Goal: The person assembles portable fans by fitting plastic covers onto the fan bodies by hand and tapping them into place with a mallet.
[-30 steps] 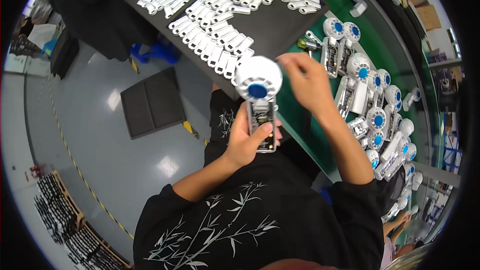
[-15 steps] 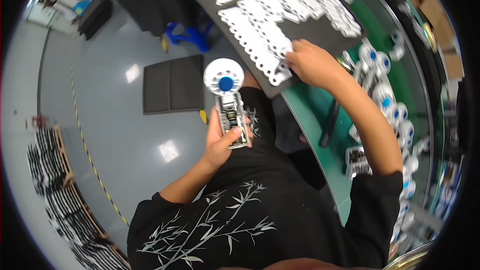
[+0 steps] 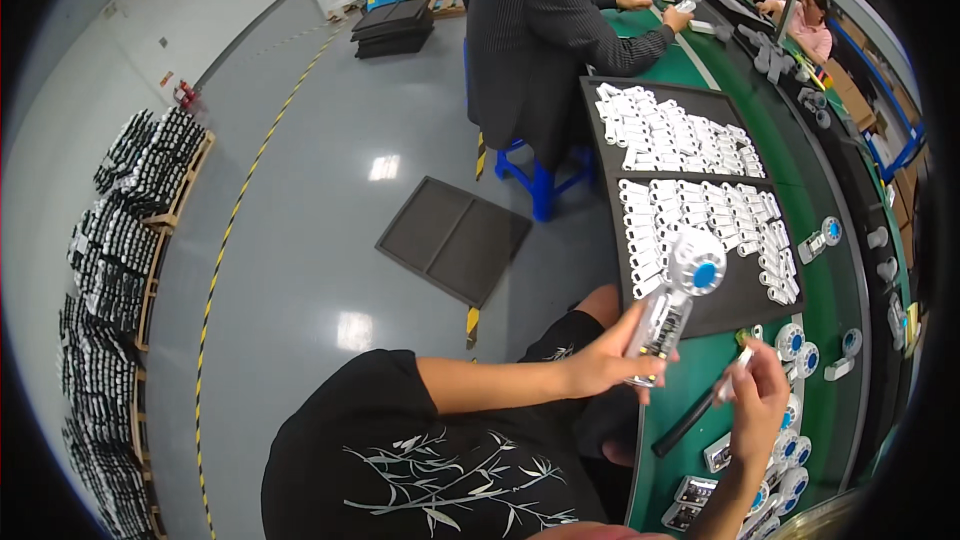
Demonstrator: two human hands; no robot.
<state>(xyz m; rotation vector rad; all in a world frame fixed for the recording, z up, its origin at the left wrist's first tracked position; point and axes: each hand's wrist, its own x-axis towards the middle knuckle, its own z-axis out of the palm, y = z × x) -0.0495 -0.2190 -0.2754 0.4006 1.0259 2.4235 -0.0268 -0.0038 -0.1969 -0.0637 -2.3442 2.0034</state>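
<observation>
at the near edge of the table [image 3: 700, 352], my left grip [image 3: 603, 362] is wrapped around the body of a white round-headed device [image 3: 682, 292], thumb laid across it, the head pointing up and away from me with its blue centre showing. dark inner parts show in that body, so too hard a press of my thumb could shift one, i'd judge. too slack a hold could let the bulky head tip, and the device would drop onto the table or past its edge to the floor [image 3: 320, 370].

to the right and apart from it, my right grip [image 3: 758, 390] is pinching what looks like a small white piece [image 3: 738, 362]; it's blurred, so i can't swear to its shape. it sits right at my fingertips, and a careless roll of them could flick it away. a black rod [image 3: 685, 427] slants across the table just below those fingers; a low wrist might knock it into the round-headed units [image 3: 790, 343] crowded on the right.

beyond, a dark tray [image 3: 740, 290] carries rows of white parts [image 3: 690, 205] in two compartments. the device's head overlaps its near side in my view, so a bump there could scatter the rows. further off, a co-worker [image 3: 530, 40] bends over the same line.
</observation>
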